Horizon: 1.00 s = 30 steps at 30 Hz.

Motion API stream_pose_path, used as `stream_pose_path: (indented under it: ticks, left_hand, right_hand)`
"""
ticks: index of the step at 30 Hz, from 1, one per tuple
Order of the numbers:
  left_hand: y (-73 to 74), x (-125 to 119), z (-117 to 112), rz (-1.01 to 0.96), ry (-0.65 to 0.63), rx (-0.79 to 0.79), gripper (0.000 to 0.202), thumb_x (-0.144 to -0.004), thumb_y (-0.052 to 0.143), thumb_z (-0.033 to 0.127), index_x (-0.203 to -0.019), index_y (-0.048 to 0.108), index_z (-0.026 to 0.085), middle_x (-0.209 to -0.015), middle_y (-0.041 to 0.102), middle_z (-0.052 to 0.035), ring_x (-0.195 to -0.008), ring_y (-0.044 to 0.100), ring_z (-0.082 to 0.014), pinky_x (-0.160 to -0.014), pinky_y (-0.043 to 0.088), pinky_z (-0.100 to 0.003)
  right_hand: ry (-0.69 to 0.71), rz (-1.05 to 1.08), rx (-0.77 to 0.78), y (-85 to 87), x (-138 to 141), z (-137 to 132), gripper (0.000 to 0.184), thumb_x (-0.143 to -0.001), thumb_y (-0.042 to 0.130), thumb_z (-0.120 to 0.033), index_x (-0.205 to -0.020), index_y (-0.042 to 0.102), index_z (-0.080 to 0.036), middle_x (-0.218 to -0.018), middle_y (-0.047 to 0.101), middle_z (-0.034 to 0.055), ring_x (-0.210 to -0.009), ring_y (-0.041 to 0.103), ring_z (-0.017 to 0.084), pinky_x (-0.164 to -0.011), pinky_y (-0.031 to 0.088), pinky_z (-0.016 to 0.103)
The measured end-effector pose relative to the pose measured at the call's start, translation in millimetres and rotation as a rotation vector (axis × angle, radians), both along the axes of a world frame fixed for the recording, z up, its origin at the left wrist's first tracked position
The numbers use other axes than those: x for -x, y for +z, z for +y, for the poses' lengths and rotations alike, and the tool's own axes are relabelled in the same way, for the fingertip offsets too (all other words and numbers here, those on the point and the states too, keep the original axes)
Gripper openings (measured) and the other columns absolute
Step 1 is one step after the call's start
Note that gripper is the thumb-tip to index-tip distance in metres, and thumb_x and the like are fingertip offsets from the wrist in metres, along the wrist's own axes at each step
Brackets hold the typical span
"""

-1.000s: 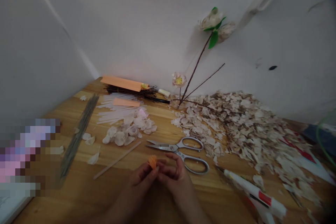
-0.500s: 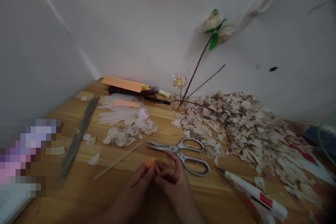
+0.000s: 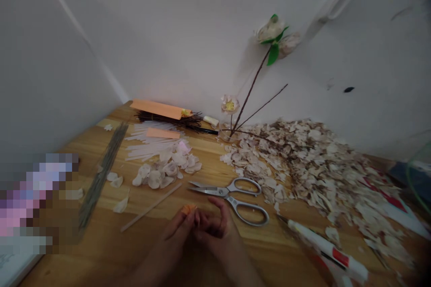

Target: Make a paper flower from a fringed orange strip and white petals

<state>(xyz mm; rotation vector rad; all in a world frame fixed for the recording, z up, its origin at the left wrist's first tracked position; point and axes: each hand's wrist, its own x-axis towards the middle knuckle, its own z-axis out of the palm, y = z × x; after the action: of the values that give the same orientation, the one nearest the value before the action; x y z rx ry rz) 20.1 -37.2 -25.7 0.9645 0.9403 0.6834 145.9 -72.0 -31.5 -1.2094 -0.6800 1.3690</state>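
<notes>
At the front middle of the table, my left hand [image 3: 177, 228] pinches a small crinkled piece of orange paper [image 3: 189, 209], which shows above its fingertips. My right hand [image 3: 217, 231] meets it there, thumb and fingers closed together at the paper's lower end and one finger raised. What lies between the right fingertips is hidden. Just beyond the right hand are grey-handled scissors [image 3: 232, 195], blades pointing left. To the left lies a thin pale strip [image 3: 151, 207], slanting on the wood, with a small heap of whitish petals [image 3: 164, 172] behind it.
A large heap of dried petals [image 3: 319, 157] covers the right side, with a white glue tube [image 3: 325, 246] in front. Wire stems [image 3: 104, 175] lie left. At the back are orange paper [image 3: 158, 108], dark twigs [image 3: 168, 119] and a flower on a stem [image 3: 269, 31].
Both hands have shifted very slightly left and down with the orange paper, whose top looks a little more spread. The scissors and heaps stay where they were.
</notes>
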Motion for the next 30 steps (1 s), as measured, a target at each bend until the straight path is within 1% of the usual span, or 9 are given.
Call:
stream_pose_path:
  ticks: [2, 5, 7, 8, 11, 15, 24, 27, 30]
  left_hand:
    - [-1.7, 0.9, 4.0, -0.105, 0.031, -0.012, 0.032, -0.078, 0.052, 0.051, -0.070, 0.055, 0.021, -0.077, 0.059, 0.0007, -0.082, 0.054, -0.0176, -0.080, 0.039, -0.028]
    - [-4.1, 3.7, 9.1, -0.162, 0.039, 0.001, 0.030, -0.080, 0.052, 0.047, -0.067, 0.053, 0.020, -0.066, 0.054, 0.0034, -0.064, 0.051, -0.0125, -0.065, 0.040, -0.024]
    - [-4.2, 5.4, 10.4, -0.169, 0.012, 0.043, 0.030, -0.079, 0.054, 0.048, -0.068, 0.053, 0.020, -0.058, 0.049, 0.0053, -0.053, 0.044, -0.0101, -0.055, 0.038, -0.023]
    - [-4.0, 5.8, 10.4, -0.183, 0.006, 0.081, 0.032, -0.076, 0.056, 0.050, -0.067, 0.052, 0.019, -0.054, 0.045, 0.0065, -0.048, 0.040, -0.0090, -0.051, 0.035, -0.022]
    - [-2.6, 5.6, 8.7, -0.211, -0.001, 0.219, 0.039, -0.065, 0.065, 0.055, -0.069, 0.052, 0.019, -0.052, 0.038, 0.0084, -0.045, 0.032, -0.0072, -0.044, 0.028, -0.020]
    - [-2.7, 5.5, 5.8, -0.226, -0.022, 0.304, 0.043, -0.059, 0.071, 0.054, -0.071, 0.051, 0.018, -0.059, 0.043, 0.0072, -0.046, 0.031, -0.0054, -0.042, 0.021, -0.019]
    - [0.5, 11.1, 6.4, -0.223, -0.113, 0.250, 0.041, -0.064, 0.066, 0.056, -0.069, 0.048, 0.019, -0.057, 0.037, 0.0083, -0.046, 0.028, -0.0057, -0.045, 0.021, -0.020]
    - [2.3, 11.7, 8.0, -0.233, -0.103, 0.216, 0.043, -0.061, 0.068, 0.056, -0.068, 0.048, 0.019, -0.059, 0.037, 0.0076, -0.048, 0.029, -0.0061, -0.045, 0.024, -0.020]
    - [1.4, 12.6, 8.5, -0.236, -0.075, 0.206, 0.042, -0.061, 0.068, 0.056, -0.067, 0.048, 0.019, -0.059, 0.037, 0.0075, -0.048, 0.031, -0.0063, -0.045, 0.027, -0.020]
  right_hand:
    - [0.079, -0.236, -0.018, 10.1, -19.9, -0.3, 0.060, -0.059, 0.069, -0.021, -0.110, 0.037, -0.027, -0.062, 0.064, -0.0072, -0.062, 0.062, 0.017, -0.065, 0.045, 0.031]
    - [0.164, -0.994, -0.136, 24.9, -61.0, 0.5, 0.037, -0.073, 0.051, -0.014, -0.108, 0.047, -0.026, -0.087, 0.065, 0.0022, -0.080, 0.061, 0.021, -0.075, 0.046, 0.038]
    - [0.213, -1.464, -0.166, 27.1, -84.6, 2.2, 0.045, -0.067, 0.046, -0.003, -0.108, 0.050, -0.020, -0.106, 0.060, 0.0090, -0.100, 0.054, 0.025, -0.086, 0.043, 0.042]
    - [0.215, -1.524, -0.155, 25.2, -93.0, 3.3, 0.051, -0.062, 0.045, 0.001, -0.109, 0.051, -0.017, -0.108, 0.058, 0.0117, -0.103, 0.051, 0.028, -0.088, 0.041, 0.045]
    - [0.235, -1.607, -0.130, 13.1, -104.4, 7.6, 0.057, -0.059, 0.040, 0.006, -0.113, 0.050, -0.008, -0.112, 0.055, 0.0166, -0.106, 0.048, 0.029, -0.092, 0.038, 0.046]
    - [0.252, -1.670, -0.111, 3.9, -104.6, 14.9, 0.046, -0.067, 0.041, 0.002, -0.111, 0.052, -0.006, -0.108, 0.057, 0.0178, -0.102, 0.049, 0.029, -0.089, 0.039, 0.045]
    - [0.179, -1.726, -0.088, 20.9, -97.1, 22.0, 0.038, -0.057, 0.051, -0.006, -0.094, 0.054, -0.015, -0.094, 0.054, 0.0121, -0.089, 0.048, 0.030, -0.079, 0.040, 0.042]
    - [0.069, -1.701, -0.074, 26.2, -95.2, 15.9, 0.025, -0.063, 0.047, -0.009, -0.087, 0.046, -0.017, -0.090, 0.052, 0.0112, -0.085, 0.050, 0.027, -0.074, 0.042, 0.039]
    - [0.030, -1.632, -0.081, 34.9, -89.0, 7.3, 0.011, -0.073, 0.041, -0.017, -0.082, 0.036, -0.022, -0.076, 0.053, 0.0050, -0.069, 0.054, 0.020, -0.060, 0.044, 0.031]
